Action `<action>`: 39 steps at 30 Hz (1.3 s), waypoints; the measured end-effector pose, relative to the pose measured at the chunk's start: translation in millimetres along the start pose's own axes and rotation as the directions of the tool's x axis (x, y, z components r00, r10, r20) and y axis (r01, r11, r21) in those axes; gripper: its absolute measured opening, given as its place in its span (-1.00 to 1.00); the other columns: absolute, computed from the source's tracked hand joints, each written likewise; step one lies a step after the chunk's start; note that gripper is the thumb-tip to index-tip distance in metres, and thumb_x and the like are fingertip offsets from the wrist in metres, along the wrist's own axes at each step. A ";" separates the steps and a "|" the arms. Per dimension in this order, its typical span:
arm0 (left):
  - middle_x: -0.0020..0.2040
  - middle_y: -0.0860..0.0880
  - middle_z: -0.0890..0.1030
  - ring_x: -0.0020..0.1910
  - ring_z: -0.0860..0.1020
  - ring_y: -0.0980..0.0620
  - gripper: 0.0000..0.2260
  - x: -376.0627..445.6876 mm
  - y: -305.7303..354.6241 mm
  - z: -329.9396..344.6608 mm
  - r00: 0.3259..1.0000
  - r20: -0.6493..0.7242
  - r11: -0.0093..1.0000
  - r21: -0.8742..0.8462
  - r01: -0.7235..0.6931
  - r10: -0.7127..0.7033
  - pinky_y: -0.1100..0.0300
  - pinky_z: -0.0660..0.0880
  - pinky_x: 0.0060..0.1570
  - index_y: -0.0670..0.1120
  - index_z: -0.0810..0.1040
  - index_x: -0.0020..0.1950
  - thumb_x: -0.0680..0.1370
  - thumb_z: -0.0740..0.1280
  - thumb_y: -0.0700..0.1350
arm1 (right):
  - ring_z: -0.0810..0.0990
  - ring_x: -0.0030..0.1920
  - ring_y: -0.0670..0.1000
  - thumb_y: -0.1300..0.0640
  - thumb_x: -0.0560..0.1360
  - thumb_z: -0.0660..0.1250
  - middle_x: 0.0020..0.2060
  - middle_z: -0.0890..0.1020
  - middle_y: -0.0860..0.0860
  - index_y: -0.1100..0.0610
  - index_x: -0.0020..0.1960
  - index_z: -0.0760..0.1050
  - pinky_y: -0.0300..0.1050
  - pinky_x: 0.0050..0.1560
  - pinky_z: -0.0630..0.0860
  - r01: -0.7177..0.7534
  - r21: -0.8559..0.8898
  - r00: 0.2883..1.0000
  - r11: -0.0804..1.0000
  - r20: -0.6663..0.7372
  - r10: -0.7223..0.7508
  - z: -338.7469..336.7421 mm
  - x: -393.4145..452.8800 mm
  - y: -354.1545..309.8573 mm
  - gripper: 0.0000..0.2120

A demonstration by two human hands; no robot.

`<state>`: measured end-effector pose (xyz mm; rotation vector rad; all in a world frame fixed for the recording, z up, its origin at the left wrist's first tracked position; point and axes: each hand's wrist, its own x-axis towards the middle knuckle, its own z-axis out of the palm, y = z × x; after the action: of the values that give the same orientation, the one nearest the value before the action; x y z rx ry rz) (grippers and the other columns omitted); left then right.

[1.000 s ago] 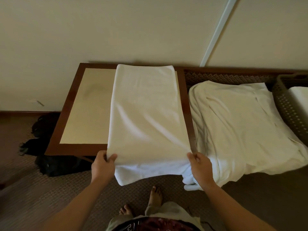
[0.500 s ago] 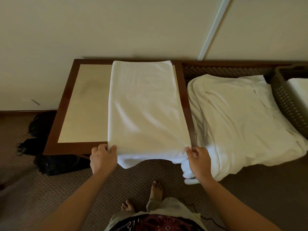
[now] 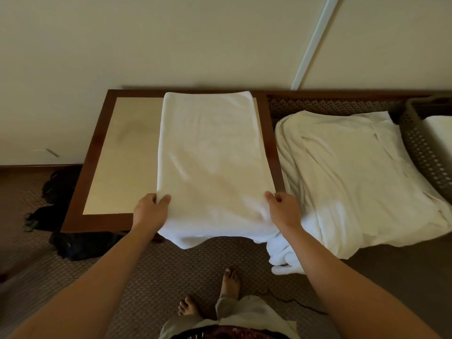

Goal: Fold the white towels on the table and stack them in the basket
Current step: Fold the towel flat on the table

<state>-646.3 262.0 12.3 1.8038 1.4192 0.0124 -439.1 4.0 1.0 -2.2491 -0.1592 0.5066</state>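
Both hands have carried the near edge of the folded white terry towel (image 3: 210, 162) farther up the dark-framed wooden table (image 3: 122, 162); left hand (image 3: 150, 211) and right hand (image 3: 285, 212) fingers pinch its corners.

white towel (image 3: 210, 155) flat on table (image 3: 122, 152), near edge overhanging, basket (image 3: 425, 152) far right

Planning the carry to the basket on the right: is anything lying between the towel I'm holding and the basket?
Yes. A heap of unfolded towels lies between the towel and the basket, reaching up to its wall. Both hands grip the towel's near corners.
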 end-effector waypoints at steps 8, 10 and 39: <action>0.01 -0.06 0.55 -0.05 0.52 -0.09 -0.79 -1.0 5.3 16.3 0.996 -0.090 0.999 0.040 0.009 -0.005 0.05 0.43 -0.16 -0.09 0.45 0.15 0.63 0.31 0.02 | 0.45 -0.37 0.05 -0.05 0.57 0.25 -0.47 0.41 -0.06 0.06 -0.40 0.30 -0.06 -0.26 0.40 -0.093 -0.124 0.991 0.988 -0.109 0.079 6.6 -3.4 10.6 -0.59; -0.06 -0.06 0.56 -0.15 0.51 -0.03 -0.73 6.2 13.4 15.4 0.996 -0.090 1.000 0.006 0.021 -0.021 0.09 0.37 -0.28 -0.09 0.49 0.11 0.66 0.22 0.10 | 0.40 -0.40 0.03 -0.13 0.57 0.25 -0.47 0.37 -0.06 0.06 -0.40 0.26 -0.09 -0.33 0.32 -0.055 -0.125 0.996 0.991 -0.083 0.045 7.0 7.3 3.5 -0.55; -0.04 -0.05 0.48 -0.14 0.47 -0.11 -0.67 35.6 2.1 18.9 0.949 -0.294 0.969 0.243 -0.039 0.112 0.01 0.39 -0.19 -0.08 0.38 0.10 0.71 0.06 0.17 | 0.58 -0.20 -0.01 -0.11 0.62 0.27 -0.25 0.59 -0.07 0.04 -0.16 0.49 -0.05 -0.20 0.49 -0.032 -0.134 0.999 0.990 -0.045 0.026 19.2 41.1 -19.5 -0.72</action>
<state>-622.8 279.9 -15.2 2.1228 1.6196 0.1786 -408.5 41.6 -8.5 -2.3953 -0.1423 0.4741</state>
